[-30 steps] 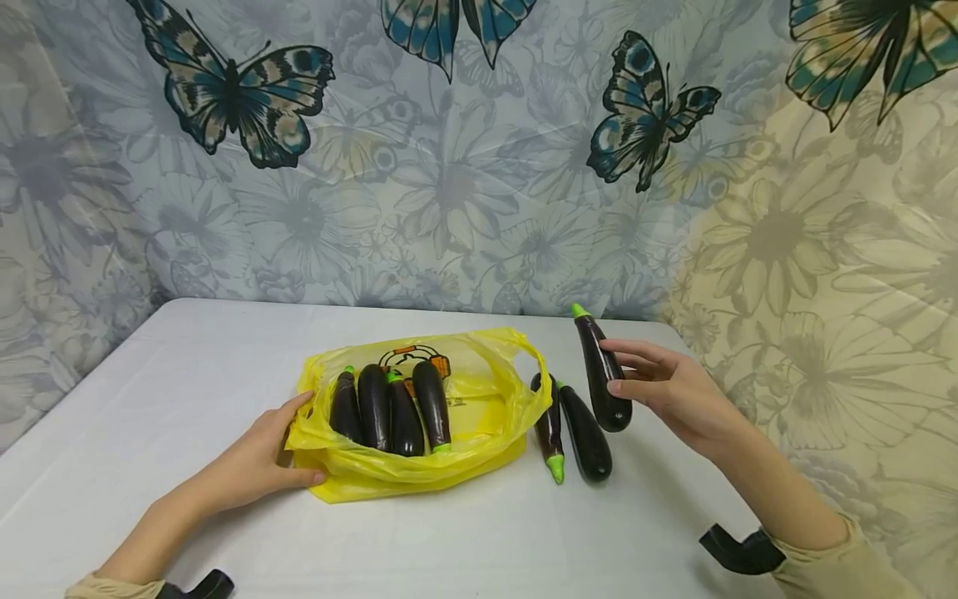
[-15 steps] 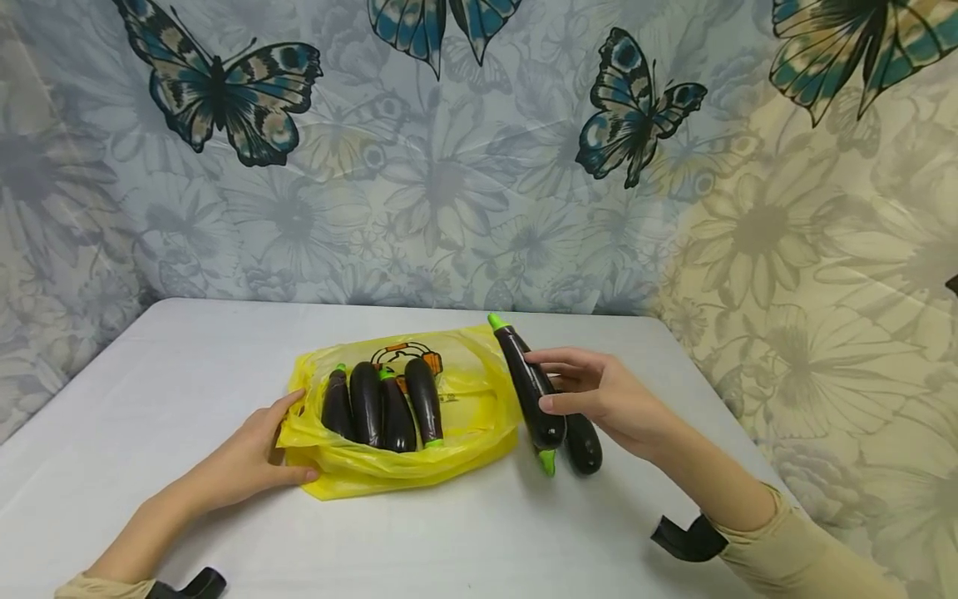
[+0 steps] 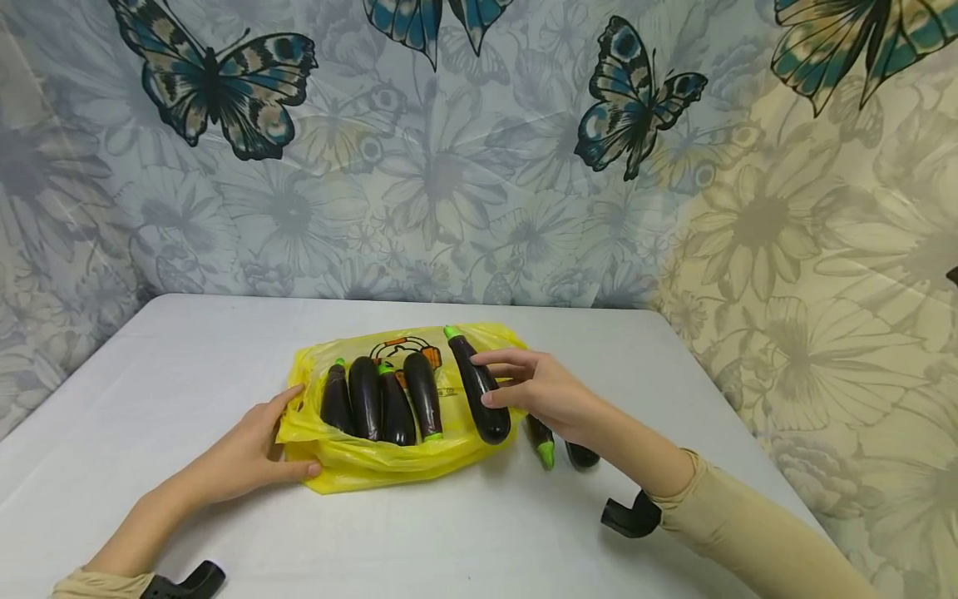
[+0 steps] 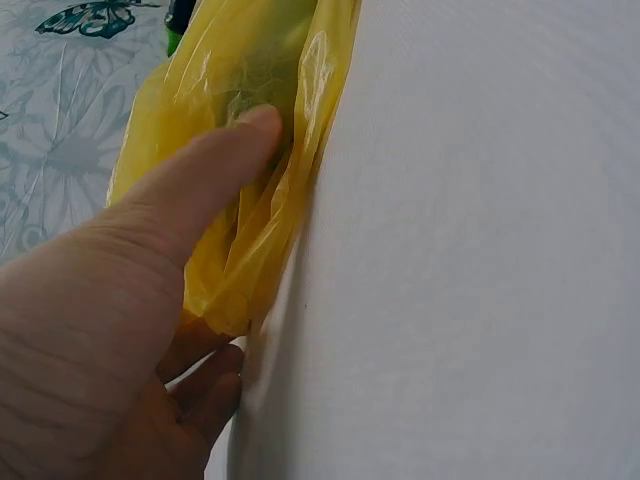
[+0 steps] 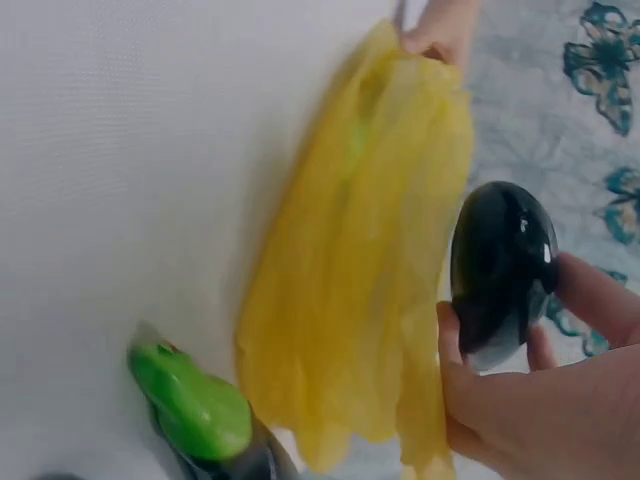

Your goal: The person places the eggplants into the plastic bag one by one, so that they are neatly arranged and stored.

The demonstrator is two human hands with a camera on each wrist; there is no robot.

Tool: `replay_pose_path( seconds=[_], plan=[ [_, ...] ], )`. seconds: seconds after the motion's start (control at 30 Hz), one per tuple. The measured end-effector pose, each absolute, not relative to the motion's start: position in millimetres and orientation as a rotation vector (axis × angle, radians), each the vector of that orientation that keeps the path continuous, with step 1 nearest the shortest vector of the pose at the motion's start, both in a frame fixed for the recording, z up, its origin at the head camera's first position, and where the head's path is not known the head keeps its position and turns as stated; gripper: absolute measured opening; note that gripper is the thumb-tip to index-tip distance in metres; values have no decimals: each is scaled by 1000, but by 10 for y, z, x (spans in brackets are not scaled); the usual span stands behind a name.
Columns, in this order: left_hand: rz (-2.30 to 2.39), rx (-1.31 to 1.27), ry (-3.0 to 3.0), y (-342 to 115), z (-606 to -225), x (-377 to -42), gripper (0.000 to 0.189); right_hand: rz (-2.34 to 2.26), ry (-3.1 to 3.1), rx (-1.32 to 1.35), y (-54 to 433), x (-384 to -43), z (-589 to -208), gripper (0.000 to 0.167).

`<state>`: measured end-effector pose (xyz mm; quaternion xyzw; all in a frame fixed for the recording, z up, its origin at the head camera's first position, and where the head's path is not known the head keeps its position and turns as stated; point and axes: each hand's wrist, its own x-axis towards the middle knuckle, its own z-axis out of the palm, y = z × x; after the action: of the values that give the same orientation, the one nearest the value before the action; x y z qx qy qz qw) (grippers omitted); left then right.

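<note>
Between its thumb and fingers, my right hand holds an eggplant with its green stem end pointing up and away. This eggplant hangs over the right part of a yellow plastic bag; its rounded end faces the camera in the right wrist view. Several dark eggplants lie side by side in the bag's mouth. At the bag's left end, my left hand grips the plastic, its thumb across the front and its other fingers partly hidden behind.
Right of the bag, two more eggplants lie on the white table, partly covered by my right hand and forearm: one shows a green stem end, the other a dark tip. A butterfly-patterned cloth hangs behind.
My right hand has carried the eggplant leftward, from above the loose eggplants to over the bag. My left hand has kept its place at the bag's left end.
</note>
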<state>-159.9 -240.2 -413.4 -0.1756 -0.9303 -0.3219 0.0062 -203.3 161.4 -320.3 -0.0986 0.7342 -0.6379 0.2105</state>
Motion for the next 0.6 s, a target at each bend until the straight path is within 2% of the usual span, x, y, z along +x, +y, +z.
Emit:
replay_pose_path(
  seconds=[0.37,0.6],
  plan=[
    [-1105,-534,-2909,-2407,-4102,-1605,94,-1767,2006,-99,1382,-2189,-3301,49],
    [-1120,-564,-2884,-2398,-4116,-1603,89,-1786,1962,-40,1220,-2281,-3460,47]
  ],
)
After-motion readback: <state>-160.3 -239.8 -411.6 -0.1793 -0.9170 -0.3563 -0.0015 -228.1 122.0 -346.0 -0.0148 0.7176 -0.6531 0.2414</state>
